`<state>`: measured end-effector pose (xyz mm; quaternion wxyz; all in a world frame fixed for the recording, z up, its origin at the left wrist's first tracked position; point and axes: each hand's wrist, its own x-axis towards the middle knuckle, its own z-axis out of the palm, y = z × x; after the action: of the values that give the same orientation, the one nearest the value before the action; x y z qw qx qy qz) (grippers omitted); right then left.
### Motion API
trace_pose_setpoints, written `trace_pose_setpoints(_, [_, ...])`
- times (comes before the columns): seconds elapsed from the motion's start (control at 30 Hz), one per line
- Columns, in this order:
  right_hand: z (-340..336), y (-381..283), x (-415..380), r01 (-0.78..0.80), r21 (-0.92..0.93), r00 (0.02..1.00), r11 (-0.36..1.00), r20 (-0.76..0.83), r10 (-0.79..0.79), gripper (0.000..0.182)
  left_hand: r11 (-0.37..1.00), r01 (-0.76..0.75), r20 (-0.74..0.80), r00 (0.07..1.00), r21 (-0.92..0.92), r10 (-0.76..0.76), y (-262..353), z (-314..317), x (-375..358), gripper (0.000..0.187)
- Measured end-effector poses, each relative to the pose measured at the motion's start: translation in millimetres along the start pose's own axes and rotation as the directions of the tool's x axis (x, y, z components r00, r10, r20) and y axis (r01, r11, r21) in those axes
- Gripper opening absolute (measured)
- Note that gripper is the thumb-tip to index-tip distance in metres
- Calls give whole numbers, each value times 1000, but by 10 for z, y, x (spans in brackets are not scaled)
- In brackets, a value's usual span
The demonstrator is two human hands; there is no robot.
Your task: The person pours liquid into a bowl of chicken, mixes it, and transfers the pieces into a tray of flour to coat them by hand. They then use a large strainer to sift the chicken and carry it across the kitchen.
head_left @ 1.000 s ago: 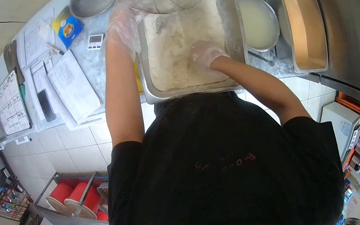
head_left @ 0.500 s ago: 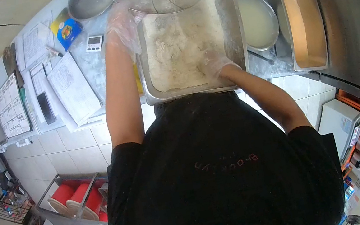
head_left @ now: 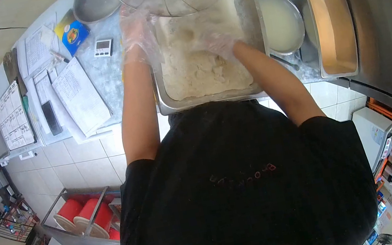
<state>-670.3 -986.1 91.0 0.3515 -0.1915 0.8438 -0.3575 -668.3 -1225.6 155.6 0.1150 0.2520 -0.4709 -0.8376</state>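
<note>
While the gloved right hand (head_left: 217,42) reaches into the flour (head_left: 206,76), its fingers are too blurred to tell whether they grip any. The flour covers the bottom of a metal tray (head_left: 253,12). At the tray's left rim is the gloved left hand (head_left: 136,34), beside a wire sieve (head_left: 180,2) over the tray's far end; whether it grips either cannot be told. The flour looks soft, light and loose, likely best scooped from below with cupped fingers; the tray seems stiff and probably heavy, best held by its rim.
</note>
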Motion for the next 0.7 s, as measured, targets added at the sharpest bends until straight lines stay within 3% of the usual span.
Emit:
trace_pose_setpoints(0.37, [517, -152, -447, 35, -140, 983, 990, 184, -9, 58, 1000, 9, -8, 1000, 3, -9, 39, 11, 53, 79])
trace_pose_setpoints(0.7, [245, 301, -266, 55, -249, 957, 967, 289, 20, 58, 995, 33, 6, 999, 94, -34, 49, -21, 75, 78])
